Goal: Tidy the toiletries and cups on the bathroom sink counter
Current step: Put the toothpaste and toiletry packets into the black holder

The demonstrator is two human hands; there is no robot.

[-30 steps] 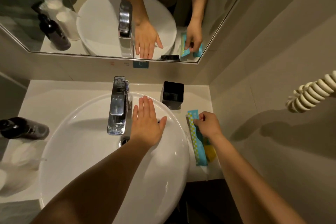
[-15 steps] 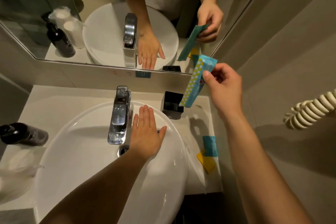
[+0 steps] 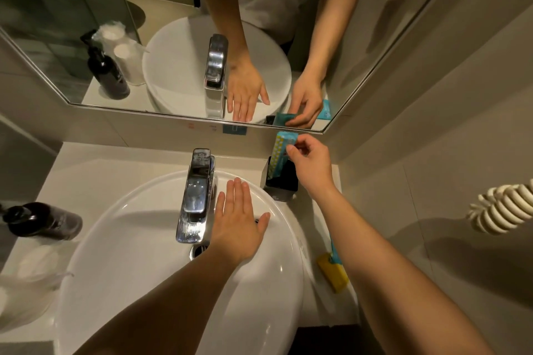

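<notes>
Your left hand [image 3: 238,219] lay flat and wide open on the far rim of the white basin [image 3: 144,253], fingers spread forward, just right of the chrome faucet [image 3: 196,196]. Your right hand [image 3: 311,168] pinched the upper end of a long teal packet [image 3: 281,153] between thumb and fingertips; the packet stood nearly upright, its lower end inside the black square cup [image 3: 281,184] just below and left of that hand. Beneath your right forearm, a yellow packet [image 3: 333,272] and a small teal one lay on the counter [image 3: 95,181]. Far left of your left hand stood a dark pump bottle [image 3: 43,220], with wrapped cups [image 3: 26,277] nearer you.
</notes>
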